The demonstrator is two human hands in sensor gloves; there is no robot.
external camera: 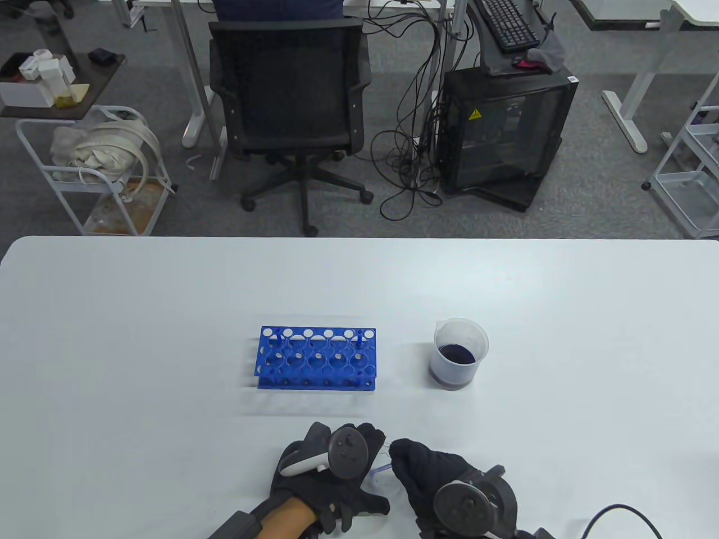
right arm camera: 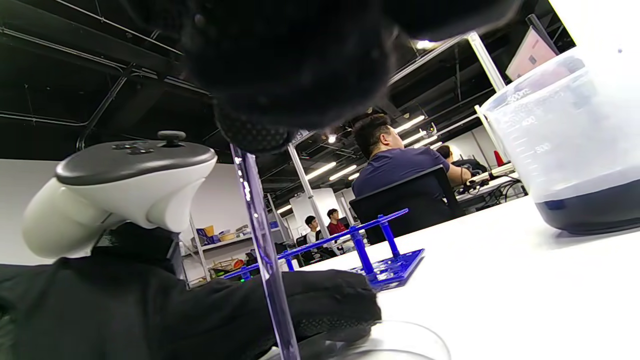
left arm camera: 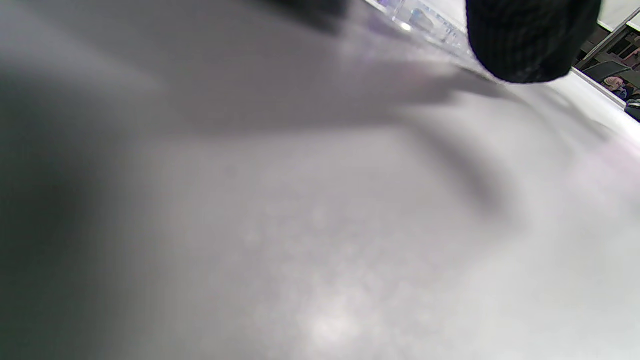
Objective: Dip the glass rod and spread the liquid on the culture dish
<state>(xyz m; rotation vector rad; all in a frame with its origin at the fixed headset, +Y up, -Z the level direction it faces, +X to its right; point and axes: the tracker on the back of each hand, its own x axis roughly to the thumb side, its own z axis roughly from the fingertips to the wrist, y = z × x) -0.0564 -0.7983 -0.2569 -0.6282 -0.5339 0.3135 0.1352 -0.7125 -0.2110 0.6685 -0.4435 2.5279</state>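
Observation:
My right hand (external camera: 405,457) pinches a clear glass rod (right arm camera: 262,240), tinted purple, and holds it nearly upright with its lower end in the clear culture dish (right arm camera: 405,342) near the table's front edge. In the table view only a bit of the rod (external camera: 383,467) and the dish (external camera: 377,482) shows between the hands. My left hand (external camera: 368,449) lies low on the table, its fingers (right arm camera: 320,300) against the dish's rim. A plastic beaker (external camera: 460,353) with dark purple liquid stands behind and to the right. The left wrist view shows blurred table, a clear edge (left arm camera: 420,20) and a black fingertip (left arm camera: 525,40).
A blue test-tube rack (external camera: 317,359) without tubes stands behind the hands, left of the beaker. The white table (external camera: 140,337) stretches to both sides. An office chair (external camera: 289,95) and a computer case (external camera: 505,135) stand on the floor beyond the far edge.

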